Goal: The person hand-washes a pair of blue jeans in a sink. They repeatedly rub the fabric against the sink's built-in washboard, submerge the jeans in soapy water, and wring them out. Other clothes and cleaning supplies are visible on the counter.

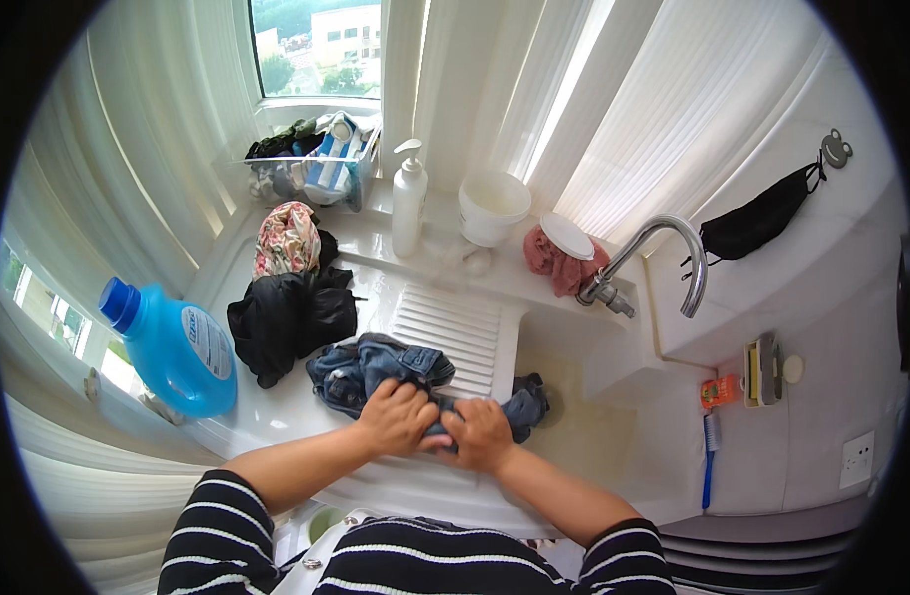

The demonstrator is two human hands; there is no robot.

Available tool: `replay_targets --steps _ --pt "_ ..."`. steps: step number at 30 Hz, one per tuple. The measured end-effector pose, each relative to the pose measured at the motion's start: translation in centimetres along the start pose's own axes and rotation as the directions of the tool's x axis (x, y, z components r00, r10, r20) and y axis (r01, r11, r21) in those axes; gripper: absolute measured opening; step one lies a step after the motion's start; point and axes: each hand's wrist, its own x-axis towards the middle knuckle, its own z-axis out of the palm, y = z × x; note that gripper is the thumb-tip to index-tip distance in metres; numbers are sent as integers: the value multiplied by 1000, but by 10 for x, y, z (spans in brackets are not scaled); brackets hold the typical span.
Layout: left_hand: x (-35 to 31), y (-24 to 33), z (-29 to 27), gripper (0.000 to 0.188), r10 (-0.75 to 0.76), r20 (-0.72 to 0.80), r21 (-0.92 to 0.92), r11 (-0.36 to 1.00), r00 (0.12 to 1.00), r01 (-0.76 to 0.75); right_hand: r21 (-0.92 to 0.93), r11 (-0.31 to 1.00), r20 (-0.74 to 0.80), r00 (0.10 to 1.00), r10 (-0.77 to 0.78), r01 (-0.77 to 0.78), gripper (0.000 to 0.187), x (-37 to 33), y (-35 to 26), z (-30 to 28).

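A bunched pair of blue jeans point(351, 372) lies across the lower part of the ribbed washboard point(450, 332), and one end of it hangs over the sink's edge on the right. My left hand point(398, 416) is closed on the denim, its fingers curled into the cloth. Close beside it, my right hand point(478, 433) grips the same jeans. The thumbs nearly meet between the two hands, and some of the cloth beneath them is hidden. Slight blur shows around the fingers.
Left stand a blue detergent bottle point(177, 347), black clothing point(291, 317) and a floral cloth point(286, 241). Behind are a white pump bottle point(408, 203), a white tub point(494, 208) and a pink cloth point(559, 266). A curved faucet point(673, 228) overhangs the sink basin point(594, 436).
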Motion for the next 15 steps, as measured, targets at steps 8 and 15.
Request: replay_targets --steps 8,15 --pt "69 -60 58 55 -341 -145 196 910 929 364 -176 799 21 809 587 -575 47 66 54 39" --pt "3 -8 -18 61 -42 46 -33 999 998 43 -66 994 44 995 85 -82 61 3 -6 -17"
